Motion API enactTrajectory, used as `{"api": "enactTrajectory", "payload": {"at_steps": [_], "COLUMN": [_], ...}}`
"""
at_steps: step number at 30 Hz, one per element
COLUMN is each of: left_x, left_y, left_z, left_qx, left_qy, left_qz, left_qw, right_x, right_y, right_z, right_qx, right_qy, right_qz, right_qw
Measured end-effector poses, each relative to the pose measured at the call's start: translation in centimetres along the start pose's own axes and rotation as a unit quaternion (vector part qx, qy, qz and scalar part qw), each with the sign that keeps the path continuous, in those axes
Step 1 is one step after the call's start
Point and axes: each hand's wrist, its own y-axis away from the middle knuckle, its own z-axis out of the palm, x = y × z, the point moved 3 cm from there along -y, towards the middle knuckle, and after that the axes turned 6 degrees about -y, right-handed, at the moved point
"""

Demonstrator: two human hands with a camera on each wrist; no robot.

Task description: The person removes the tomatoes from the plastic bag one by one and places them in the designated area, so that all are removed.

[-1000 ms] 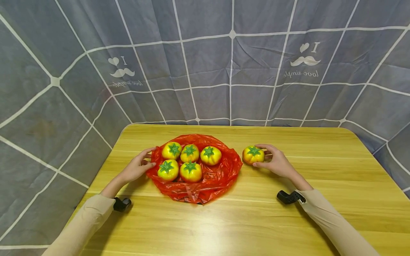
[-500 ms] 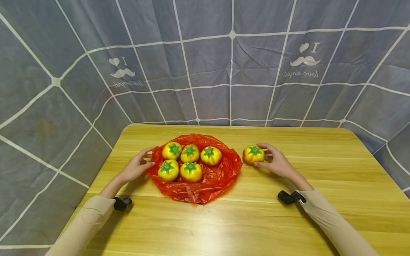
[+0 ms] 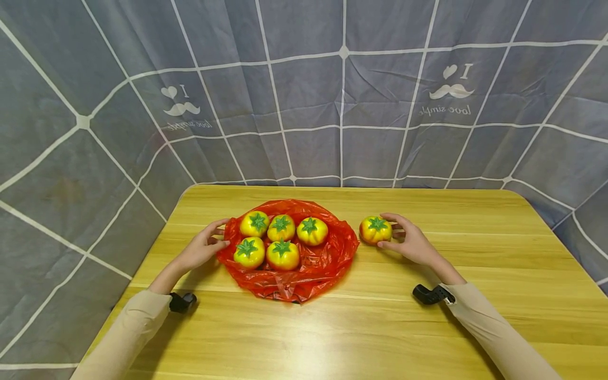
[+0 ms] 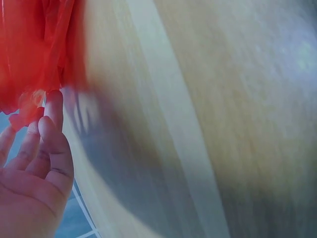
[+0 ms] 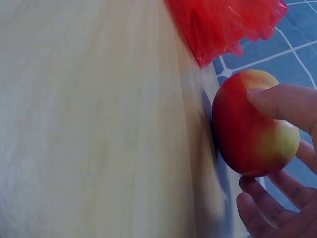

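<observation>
In the head view my right hand [image 3: 410, 243] has its thumb and fingers around a shiny yellow-red tomato [image 3: 376, 230] with a green star-shaped top. The right wrist view shows the thumb pressed on the red side of this tomato [image 5: 252, 124], with fingers behind and below it. A thin red plastic bag [image 3: 328, 264] lies spread out left of it, bearing several similar tomatoes [image 3: 283, 255]. At the bag's left edge, my left hand [image 3: 201, 248] touches the plastic with relaxed fingers, thumb apart from them. In the left wrist view the fingertips [image 4: 55, 101] meet the hanging red plastic.
The light wooden table [image 3: 361, 338] carries everything. A grey curtain [image 3: 309, 95] with white grid lines hangs behind it and along both sides. Black wrist cameras [image 3: 429, 294] sit at the beige sleeves [image 3: 494, 327].
The right thumb has shifted very slightly along the tomato. Otherwise both hands, the bag and the tomatoes stay where they were.
</observation>
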Motion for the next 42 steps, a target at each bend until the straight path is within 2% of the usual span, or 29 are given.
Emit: {"api": "enactTrajectory", "payload": {"at_steps": [6, 17, 29, 42], "left_x": [-0.1, -0.2, -0.2, 0.0], "left_y": [0.1, 0.2, 0.1, -0.2], "left_z": [0.0, -0.2, 0.2, 0.4], "left_qx": [0.001, 0.003, 0.006, 0.01], "left_qy": [0.001, -0.003, 0.004, 0.001], "left_qz": [-0.001, -0.004, -0.004, 0.003], "left_qw": [1.0, 1.0, 1.0, 0.9999], "right_x": [0.1, -0.6, -1.2, -2.1], "right_y": [0.1, 0.2, 0.5, 0.4], "right_z": [0.0, -0.2, -0.4, -0.3], "right_qx": [0.007, 0.034, 0.059, 0.06], "right_qy": [0.005, 0.016, 0.021, 0.007], "right_qz": [0.003, -0.019, -0.015, -0.007], "right_qw": [1.0, 0.9991, 0.9979, 0.9981]}}
